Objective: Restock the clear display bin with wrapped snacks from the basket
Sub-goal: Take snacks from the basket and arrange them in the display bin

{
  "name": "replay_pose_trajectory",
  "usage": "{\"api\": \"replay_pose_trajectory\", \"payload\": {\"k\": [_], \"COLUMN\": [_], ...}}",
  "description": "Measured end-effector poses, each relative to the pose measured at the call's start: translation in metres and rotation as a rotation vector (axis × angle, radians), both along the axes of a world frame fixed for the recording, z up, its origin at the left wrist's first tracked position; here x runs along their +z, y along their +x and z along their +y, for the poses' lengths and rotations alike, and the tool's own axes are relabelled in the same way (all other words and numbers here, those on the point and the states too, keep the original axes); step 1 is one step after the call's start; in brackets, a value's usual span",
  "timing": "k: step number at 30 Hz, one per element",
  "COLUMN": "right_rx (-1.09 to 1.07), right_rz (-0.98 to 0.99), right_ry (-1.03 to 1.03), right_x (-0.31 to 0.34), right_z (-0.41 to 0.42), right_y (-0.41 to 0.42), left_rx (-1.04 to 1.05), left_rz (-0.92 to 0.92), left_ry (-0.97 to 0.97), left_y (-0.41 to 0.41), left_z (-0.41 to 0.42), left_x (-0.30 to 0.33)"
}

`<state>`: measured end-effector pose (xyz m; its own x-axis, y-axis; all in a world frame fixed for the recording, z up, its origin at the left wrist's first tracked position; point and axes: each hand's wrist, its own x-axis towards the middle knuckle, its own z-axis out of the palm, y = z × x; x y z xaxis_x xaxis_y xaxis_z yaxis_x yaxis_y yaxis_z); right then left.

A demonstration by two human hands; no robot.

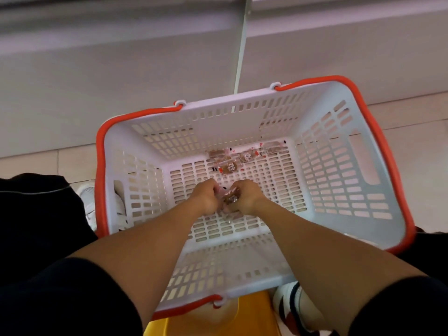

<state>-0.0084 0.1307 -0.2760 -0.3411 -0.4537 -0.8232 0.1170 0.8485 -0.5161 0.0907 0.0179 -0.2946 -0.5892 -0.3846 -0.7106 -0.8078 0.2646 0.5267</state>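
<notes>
Down on the basket (339,151) floor, the left hand (204,197) and right hand (246,198) together clutch wrapped snacks (230,197), while the loose snacks (244,157) lie just beyond both hands, toward the far wall, about equally near each.

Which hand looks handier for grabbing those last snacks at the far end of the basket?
Probably the left hand: the right hand already grips wrapped snacks.

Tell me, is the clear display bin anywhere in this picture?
No, only the white basket with a few wrapped snacks on its floor shows, with both hands reaching inside.
</notes>
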Motion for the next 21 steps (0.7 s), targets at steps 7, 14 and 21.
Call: {"api": "replay_pose_trajectory", "payload": {"k": [7, 14, 21], "right_rx": [-0.262, -0.013, 0.131], "right_rz": [-0.470, -0.212, -0.058], "right_ry": [-0.084, -0.222, -0.482], "right_x": [0.028, 0.097, 0.201], "right_z": [0.010, -0.004, -0.009], "right_y": [-0.025, -0.044, -0.058], "left_rx": [0.595, 0.784, 0.341], "left_rz": [-0.019, 0.254, 0.405], "left_ry": [0.467, 0.935, 0.681], "left_y": [0.019, 0.015, 0.006], "left_z": [-0.016, -0.033, -0.038], "left_x": [0.017, 0.077, 0.188]}}
